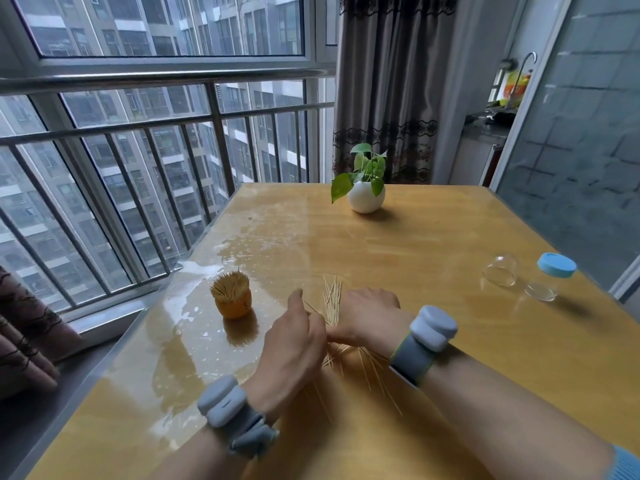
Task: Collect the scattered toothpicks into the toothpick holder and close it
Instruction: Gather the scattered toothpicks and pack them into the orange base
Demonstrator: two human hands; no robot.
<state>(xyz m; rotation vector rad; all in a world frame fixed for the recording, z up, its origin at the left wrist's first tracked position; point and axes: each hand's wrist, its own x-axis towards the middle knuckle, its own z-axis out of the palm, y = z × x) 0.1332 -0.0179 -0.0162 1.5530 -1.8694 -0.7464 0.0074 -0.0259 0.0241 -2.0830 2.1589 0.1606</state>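
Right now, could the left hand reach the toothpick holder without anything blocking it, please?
Probably yes. The holder stands close to the left hand, on its left, with only bare table between them. That hand is gripping toothpicks, though.

Nothing readable is showing, neither on the round orange plastic toothpick holder [232,299] left of the fingers [297,303] nor on the blue-capped clear jar [550,277] right of them.

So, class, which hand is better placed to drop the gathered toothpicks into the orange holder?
Left. Both hold toothpicks, but the left hand is nearer the holder, which stands to its left; the right hand would have to cross over it.
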